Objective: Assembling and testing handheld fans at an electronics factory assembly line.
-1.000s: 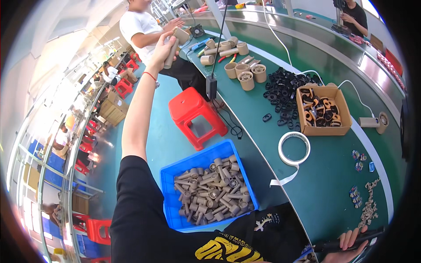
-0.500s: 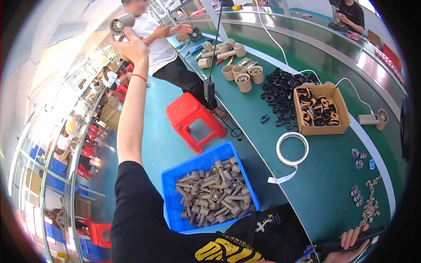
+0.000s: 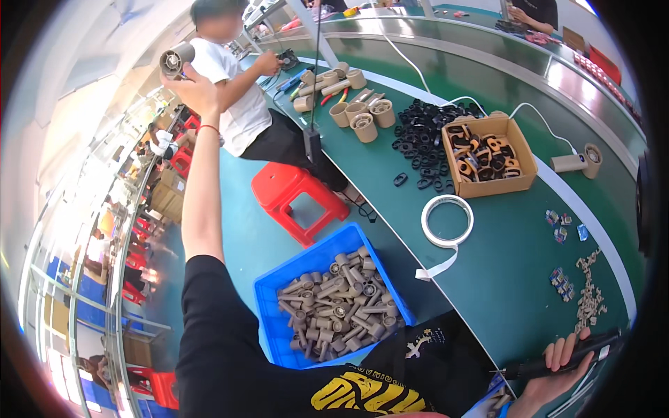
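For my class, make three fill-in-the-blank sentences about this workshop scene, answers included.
The left hand holds up a brown plastic housing, while the right hand grasps a tool coloured ____.
Beside the blue bin stands a stool coloured ____.
The black-and-orange parts sit in an open box made of ____.

black; red; cardboard

Bright o/all; strongest light at L, bkgd behind metal racking point(image 3: 113, 334) blown out, detail gone. Glare hot spot on metal conveyor panel point(image 3: 557, 78), upper R. Dark shadow under worktable point(image 3: 491, 279) edge, next to blue bin point(image 3: 272, 320). Ctr mostly sharp, e.g. white tape roll point(image 3: 426, 221); distant worker point(image 3: 162, 141) at L soft, co-worker's head point(image 3: 217, 19) blurred. Fisheye: straight edges bow twd rim, corners blk.
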The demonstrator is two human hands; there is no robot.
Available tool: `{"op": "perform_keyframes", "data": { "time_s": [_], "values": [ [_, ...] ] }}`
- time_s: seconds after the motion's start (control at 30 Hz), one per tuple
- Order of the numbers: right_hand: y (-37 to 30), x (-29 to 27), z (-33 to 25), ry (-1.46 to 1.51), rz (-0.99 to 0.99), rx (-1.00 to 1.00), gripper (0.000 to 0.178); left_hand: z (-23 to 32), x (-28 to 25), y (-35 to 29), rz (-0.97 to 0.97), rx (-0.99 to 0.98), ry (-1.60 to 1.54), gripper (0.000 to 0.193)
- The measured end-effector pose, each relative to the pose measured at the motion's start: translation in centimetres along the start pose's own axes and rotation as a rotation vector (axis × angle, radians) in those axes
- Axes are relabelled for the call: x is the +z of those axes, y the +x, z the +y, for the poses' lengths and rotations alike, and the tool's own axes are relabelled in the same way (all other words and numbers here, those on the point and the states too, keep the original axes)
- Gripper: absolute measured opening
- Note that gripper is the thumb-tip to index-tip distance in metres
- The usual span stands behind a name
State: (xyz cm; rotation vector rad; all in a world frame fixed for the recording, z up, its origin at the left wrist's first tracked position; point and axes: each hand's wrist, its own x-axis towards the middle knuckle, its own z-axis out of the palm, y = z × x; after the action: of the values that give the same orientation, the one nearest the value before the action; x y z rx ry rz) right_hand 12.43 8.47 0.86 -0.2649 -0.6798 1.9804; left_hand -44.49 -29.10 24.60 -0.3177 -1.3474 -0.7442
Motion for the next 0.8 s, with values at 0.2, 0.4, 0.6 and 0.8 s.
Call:
{"op": "perform_keyframes", "data": {
  "time_s": [0.2,0.4,0.6,0.8],
  "values": [
    [0.1,-0.3,-0.1,0.000,0.029,0.001,0.031,1.0,-0.1,-1.1,-0.025,-0.065,0.085,0.056],
    [0.1,-0.3,-0.2,0.004,-0.003,0.017,0.031,-4.4,-1.3,-2.3,-0.450,-0.626,0.000,0.062],
    [0.0,0.1,-0.3,-0.007,0.054,0.026,0.030,-6.6,-4.8,-5.7,-0.236,-0.512,0.143,0.058],
    [0.0,-0.6,-0.5,0.016,-0.075,0.051,0.030,-6.6,-8.8,-6.2,-0.323,-0.714,0.105,0.058]
  ]
}}
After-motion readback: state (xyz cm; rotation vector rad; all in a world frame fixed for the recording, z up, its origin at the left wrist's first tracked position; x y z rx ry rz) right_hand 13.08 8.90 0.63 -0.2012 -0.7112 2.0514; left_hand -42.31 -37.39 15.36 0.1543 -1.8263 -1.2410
